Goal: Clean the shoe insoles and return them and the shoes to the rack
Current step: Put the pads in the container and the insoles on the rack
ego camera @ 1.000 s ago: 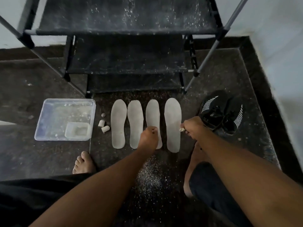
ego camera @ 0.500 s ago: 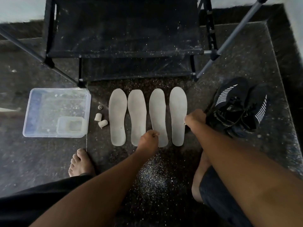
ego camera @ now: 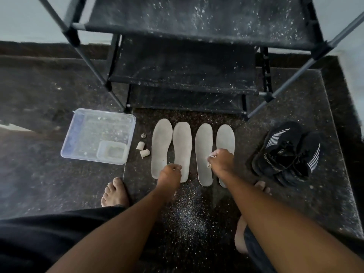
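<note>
White grit is seen scattered on the dark floor nearest. Beyond it, the left hand is curled at the heels of the two left insoles; whether anything is held cannot be told. The right hand pinches a small white piece over the right pair. Black shoes lie right, a clear tray left — the rack stands farthest.

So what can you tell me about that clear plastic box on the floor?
The clear plastic box is a shallow, rectangular, see-through tray with rounded corners, lying flat and open on the dark speckled floor, left of the four insoles and in front of the rack. Pale specks dot its bottom. A smaller clear tub sits in its near right corner. Neither hand touches it; two small pale cylinders lie just beside its right edge.
</note>
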Action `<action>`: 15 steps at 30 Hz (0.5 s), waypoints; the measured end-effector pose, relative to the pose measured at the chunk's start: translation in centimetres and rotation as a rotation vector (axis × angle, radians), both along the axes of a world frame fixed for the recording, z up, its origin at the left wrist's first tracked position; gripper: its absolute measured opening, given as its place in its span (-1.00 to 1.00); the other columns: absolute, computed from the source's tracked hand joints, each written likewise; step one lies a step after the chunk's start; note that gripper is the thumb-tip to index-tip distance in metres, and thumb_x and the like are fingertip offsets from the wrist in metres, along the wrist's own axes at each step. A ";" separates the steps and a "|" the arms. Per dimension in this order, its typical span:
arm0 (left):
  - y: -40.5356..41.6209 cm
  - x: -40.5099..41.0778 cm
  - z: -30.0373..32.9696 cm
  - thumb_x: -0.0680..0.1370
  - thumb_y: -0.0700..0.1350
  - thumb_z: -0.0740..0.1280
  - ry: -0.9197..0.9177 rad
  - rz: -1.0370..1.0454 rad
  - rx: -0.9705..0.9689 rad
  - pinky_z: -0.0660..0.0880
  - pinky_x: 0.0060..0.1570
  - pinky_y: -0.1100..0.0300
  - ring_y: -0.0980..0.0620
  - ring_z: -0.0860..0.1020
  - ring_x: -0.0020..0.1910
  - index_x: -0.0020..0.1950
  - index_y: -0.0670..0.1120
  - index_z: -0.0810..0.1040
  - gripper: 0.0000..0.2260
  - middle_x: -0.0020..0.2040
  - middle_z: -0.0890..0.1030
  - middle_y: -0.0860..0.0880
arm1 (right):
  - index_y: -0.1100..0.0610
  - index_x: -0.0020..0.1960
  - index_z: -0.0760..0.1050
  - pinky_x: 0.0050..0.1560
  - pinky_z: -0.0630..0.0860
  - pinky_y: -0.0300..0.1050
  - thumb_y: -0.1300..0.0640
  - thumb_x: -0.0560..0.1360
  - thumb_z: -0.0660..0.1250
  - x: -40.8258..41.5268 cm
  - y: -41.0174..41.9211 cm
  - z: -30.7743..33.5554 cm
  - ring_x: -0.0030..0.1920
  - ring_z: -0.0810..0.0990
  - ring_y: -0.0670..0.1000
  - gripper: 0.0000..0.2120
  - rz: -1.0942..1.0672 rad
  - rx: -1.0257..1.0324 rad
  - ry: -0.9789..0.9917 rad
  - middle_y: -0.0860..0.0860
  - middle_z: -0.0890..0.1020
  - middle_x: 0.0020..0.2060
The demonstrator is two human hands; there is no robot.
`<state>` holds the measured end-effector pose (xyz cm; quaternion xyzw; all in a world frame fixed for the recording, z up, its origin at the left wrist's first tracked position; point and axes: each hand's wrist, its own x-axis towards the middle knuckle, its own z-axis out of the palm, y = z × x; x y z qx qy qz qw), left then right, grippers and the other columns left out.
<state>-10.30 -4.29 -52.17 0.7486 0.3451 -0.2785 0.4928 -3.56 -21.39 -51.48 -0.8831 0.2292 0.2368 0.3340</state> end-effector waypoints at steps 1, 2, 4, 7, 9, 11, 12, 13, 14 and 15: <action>0.8 -0.1 0.7 0.68 -0.18 0.19 -0.012 -0.001 0.002 0.56 -0.11 0.15 -0.12 0.63 -0.02 0.24 -0.13 0.63 -0.75 0.05 0.67 -0.13 | 0.21 -0.04 0.61 -0.46 0.31 -0.41 0.19 0.50 0.43 -0.3 0.8 0.7 -0.35 0.56 -0.14 -0.91 0.013 0.010 -0.030 0.00 0.64 -0.25; 1.6 -0.2 1.1 0.68 -0.16 0.21 -0.016 -0.003 0.011 0.59 -0.04 0.13 -0.14 0.65 0.03 0.20 -0.11 0.65 -0.77 0.09 0.69 -0.14 | 0.20 -0.03 0.60 -0.39 0.37 -0.36 0.17 0.51 0.44 -0.5 1.3 1.2 -0.31 0.55 -0.11 -0.90 0.021 0.018 -0.050 -0.01 0.62 -0.22; 3.5 -0.4 2.3 0.68 -0.13 0.24 -0.012 0.024 0.003 0.64 0.12 -0.03 -0.21 0.68 0.08 0.02 -0.02 0.66 -0.80 0.10 0.71 -0.21 | 0.20 -0.04 0.58 -0.19 0.43 -0.25 0.16 0.50 0.46 -1.2 2.3 2.6 -0.17 0.59 -0.01 -0.88 0.038 0.029 -0.078 0.02 0.64 -0.16; 6.0 -0.4 4.8 0.68 -0.16 0.23 -0.044 0.000 0.025 0.62 -0.12 0.11 -0.23 0.68 -0.06 0.11 -0.14 0.67 -0.79 0.15 0.68 -0.31 | 0.17 -0.13 0.55 -0.24 0.39 -0.26 0.16 0.49 0.48 -2.3 3.2 5.1 -0.25 0.54 -0.04 -0.87 0.073 0.024 -0.108 0.02 0.61 -0.22; 7.1 -0.1 6.4 0.70 -0.17 0.22 -0.059 -0.020 0.014 0.51 -0.30 0.26 -0.07 0.60 -0.24 0.29 -0.27 0.59 -0.73 0.24 0.65 -0.32 | 0.15 -0.20 0.51 -0.35 0.32 -0.27 0.14 0.47 0.50 -3.2 3.7 6.3 -0.32 0.50 -0.08 -0.81 0.099 0.019 -0.123 0.04 0.62 -0.25; 7.7 0.2 7.7 0.72 -0.19 0.18 -0.028 -0.061 0.000 0.56 -0.10 0.21 -0.05 0.63 0.00 0.41 -0.24 0.52 -0.70 0.41 0.56 -0.22 | 0.15 -0.27 0.48 -0.44 0.27 -0.33 0.13 0.45 0.51 -3.9 4.3 7.6 -0.35 0.47 -0.11 -0.75 0.123 0.005 -0.145 0.05 0.61 -0.28; 7.7 0.3 8.9 0.74 -0.21 0.16 0.038 -0.160 0.067 0.55 0.11 0.15 -0.05 0.59 0.25 0.47 -0.20 0.48 -0.68 0.49 0.49 -0.14 | 0.15 -0.33 0.44 -0.48 0.29 -0.37 0.15 0.45 0.52 -4.2 4.6 8.1 -0.38 0.44 -0.15 -0.71 0.124 0.017 -0.159 0.02 0.59 -0.34; 7.6 -0.1 8.8 0.74 -0.23 0.13 0.010 -0.426 0.226 0.49 0.27 0.13 -0.07 0.49 0.41 0.51 -0.18 0.44 -0.66 0.51 0.44 -0.10 | 0.12 -0.39 0.40 -0.47 0.31 -0.37 0.17 0.43 0.52 -4.6 4.9 8.5 -0.39 0.42 -0.17 -0.65 0.131 0.027 -0.178 -0.02 0.54 -0.39; 7.5 -0.5 9.0 0.74 -0.25 0.11 -0.001 -0.545 0.296 0.46 0.35 0.09 -0.09 0.45 0.47 0.52 -0.19 0.41 -0.65 0.51 0.44 -0.11 | 0.08 -0.42 0.35 -0.47 0.30 -0.36 0.18 0.42 0.53 -4.9 5.3 8.8 -0.39 0.43 -0.16 -0.60 0.137 0.033 -0.192 -0.06 0.50 -0.42; 7.3 -0.4 8.5 0.73 -0.27 0.10 -0.006 -0.475 0.275 0.47 0.37 0.06 -0.12 0.45 0.48 0.53 -0.22 0.39 -0.64 0.49 0.46 -0.14 | 0.05 -0.44 0.34 -0.43 0.29 -0.33 0.18 0.41 0.54 -5.1 5.7 9.2 -0.37 0.48 -0.11 -0.58 0.144 0.025 -0.201 -0.06 0.51 -0.42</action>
